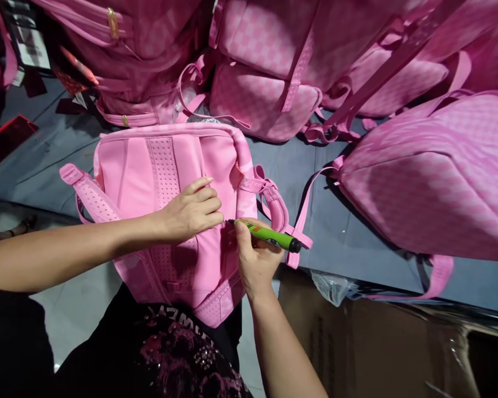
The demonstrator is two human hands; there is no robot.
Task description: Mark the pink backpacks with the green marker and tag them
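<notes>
A pink backpack (157, 166) lies back-side up, partly on the grey table edge and against my body. My left hand (188, 213) rests on its padded back panel, fingers curled and pressing the fabric down. Just to the right, my right hand (253, 257) grips a green pen-shaped tool (269, 236) with a black end. The tool's tip touches the backpack beside my left fingertips. A pink shoulder strap (271, 202) curls next to the tool.
Several more pink checkered backpacks (431, 171) are piled across the back and right of the grey table (340, 226). A brown cardboard box (377, 342) with clear plastic stands below the table at right. Dark red items (8, 135) lie at far left.
</notes>
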